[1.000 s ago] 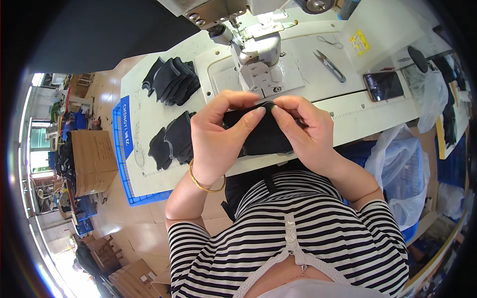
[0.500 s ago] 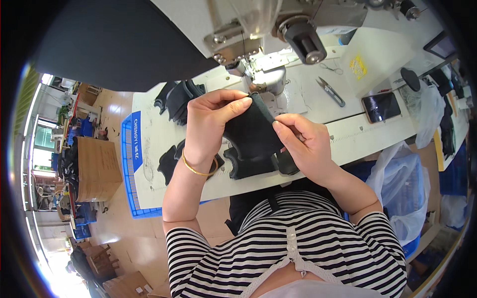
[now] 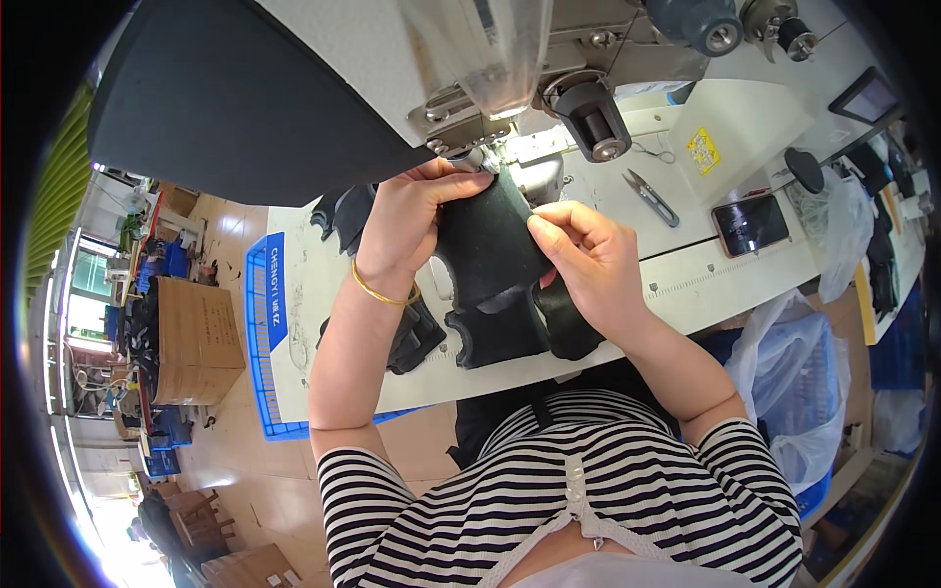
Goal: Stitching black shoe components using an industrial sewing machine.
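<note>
My left hand (image 3: pixel 404 218) pinches the far left corner of a dark fabric piece (image 3: pixel 490 245), right by the sewing machine's needle area (image 3: pixel 482 159). My right hand (image 3: pixel 591 257) grips the right edge of the same piece between thumb and fingers. The piece hangs toward me with curved cut-outs at its side, and more dark pieces (image 3: pixel 500 338) lie below it at the table's near edge. Under and beside my left wrist, which wears a gold bangle, are other dark cut pieces (image 3: pixel 417 338). My left fingertips partly hide the corner.
A stack of dark pieces (image 3: pixel 348 218) lies left of the machine. Thread snips (image 3: pixel 652 199) and a phone (image 3: pixel 751 223) rest on the white table (image 3: pixel 686 284) at right. A blue basket (image 3: pixel 263 343) borders the left side; a plastic-lined bin (image 3: pixel 789 382) stands right.
Both hands have carried the fabric piece slightly away from me, so its far corner now meets the machine's needle area. My view has shifted a little as well.
</note>
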Demonstrator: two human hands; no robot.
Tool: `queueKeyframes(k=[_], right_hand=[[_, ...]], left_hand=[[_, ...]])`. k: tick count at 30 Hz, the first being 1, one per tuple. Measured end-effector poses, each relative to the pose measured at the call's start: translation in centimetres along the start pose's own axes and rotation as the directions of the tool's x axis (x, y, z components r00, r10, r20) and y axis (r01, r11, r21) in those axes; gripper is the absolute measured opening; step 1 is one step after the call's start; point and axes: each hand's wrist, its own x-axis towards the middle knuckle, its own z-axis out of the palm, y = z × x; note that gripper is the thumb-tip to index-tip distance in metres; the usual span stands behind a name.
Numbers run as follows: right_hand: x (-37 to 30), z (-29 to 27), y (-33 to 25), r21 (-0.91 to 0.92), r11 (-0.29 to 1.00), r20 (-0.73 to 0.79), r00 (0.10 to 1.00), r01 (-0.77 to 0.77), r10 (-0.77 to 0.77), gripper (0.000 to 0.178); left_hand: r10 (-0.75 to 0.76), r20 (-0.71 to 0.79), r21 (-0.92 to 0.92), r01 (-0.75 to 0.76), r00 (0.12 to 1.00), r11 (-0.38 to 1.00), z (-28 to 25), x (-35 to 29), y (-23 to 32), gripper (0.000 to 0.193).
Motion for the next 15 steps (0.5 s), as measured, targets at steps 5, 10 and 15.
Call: queueKeyframes(k=[5,10,15], right_hand=[[-0.07,-0.08,0.65,0.025,0.999,0.006,1.0,0.029,-0.029,0.018],[-0.2,-0.03,0.81,0.037,0.999,0.019,0.999,0.029,-0.03,0.018],[-0.32,0.02,0.94,0.053,0.998,0.025,0.999,0.03,-0.031,0.018]], left_hand=[[-0.022,-0.034,0.022,0.023,0.999,1.0,0.16,0.01,0.13,0.005],[-0.019,-0.044,0.028,0.02,0.999,0.999,-0.01,0.02,0.03,0.006],[-0.022,-0.031,0.02,0.023,0.999,1.0,0.0,0.2,0.14,0.007]])
